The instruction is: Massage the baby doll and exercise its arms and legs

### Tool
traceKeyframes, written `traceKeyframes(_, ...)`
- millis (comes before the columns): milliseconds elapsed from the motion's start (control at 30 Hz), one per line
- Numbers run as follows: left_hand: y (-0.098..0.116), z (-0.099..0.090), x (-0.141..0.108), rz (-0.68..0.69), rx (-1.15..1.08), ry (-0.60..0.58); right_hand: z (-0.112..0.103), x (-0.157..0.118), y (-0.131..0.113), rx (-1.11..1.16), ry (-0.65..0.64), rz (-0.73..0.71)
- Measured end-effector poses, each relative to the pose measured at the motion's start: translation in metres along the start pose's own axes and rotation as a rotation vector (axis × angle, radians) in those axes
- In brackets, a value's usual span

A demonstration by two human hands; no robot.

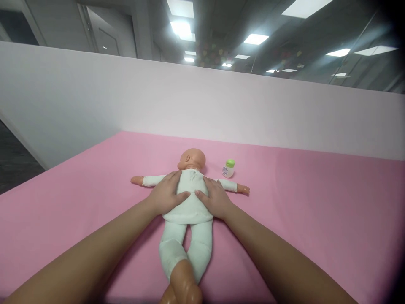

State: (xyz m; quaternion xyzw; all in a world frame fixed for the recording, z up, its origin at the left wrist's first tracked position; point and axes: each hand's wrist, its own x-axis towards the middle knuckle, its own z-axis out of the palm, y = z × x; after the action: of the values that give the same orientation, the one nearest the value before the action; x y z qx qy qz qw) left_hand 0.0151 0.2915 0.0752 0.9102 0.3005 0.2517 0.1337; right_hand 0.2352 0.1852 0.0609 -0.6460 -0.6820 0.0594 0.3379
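Note:
A baby doll (189, 211) with a white cloth body lies face down on a pink surface, its head turned to the left and its arms spread out. Its lower legs cross near the bottom edge of the view. My left hand (167, 194) rests on the left side of the doll's upper back, fingers stretched out. On the right side of the back, my right hand (217, 197) lies flat in the same way. Both thumbs point inward toward the spine and stay apart from each other.
A small jar (228, 169) with a green lid stands right of the doll's head. The pink padded surface (303, 211) is bordered at the back by a white wall (202, 105). Beyond it are a door (107, 33) and ceiling lights.

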Motion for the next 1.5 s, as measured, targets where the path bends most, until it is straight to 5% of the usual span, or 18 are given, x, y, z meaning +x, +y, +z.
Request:
traceKeyframes(167,-0.002,-0.006,0.003,-0.033,-0.134,-0.054,0.002,0.003,0.003,0.014,0.015,0.019)
traceKeyframes(400,-0.002,-0.022,-0.001,-0.150,0.006,0.153,-0.002,-0.003,0.009,0.015,0.152,0.055)
traceKeyframes(533,0.002,-0.037,-0.002,-0.330,0.047,-0.033,-0.003,-0.008,0.011,0.087,0.020,0.160)
traceKeyframes(667,-0.004,-0.032,-0.002,-0.424,-0.108,-0.170,-0.001,-0.007,0.010,0.132,-0.048,0.183)
traceKeyframes(933,-0.002,-0.016,0.000,-0.357,-0.407,-0.067,0.006,-0.009,-0.005,0.131,0.008,0.089)
traceKeyframes(1233,0.061,-0.040,-0.030,-0.260,-0.325,0.041,-0.014,-0.041,-0.051,0.119,0.115,0.031)
traceKeyframes(1400,0.121,-0.061,-0.069,-0.034,-0.128,0.186,-0.034,-0.079,-0.091,0.367,0.202,0.132)
traceKeyframes(1500,0.170,-0.072,-0.095,0.120,-0.045,0.241,-0.047,-0.106,-0.116,0.629,0.266,0.070)
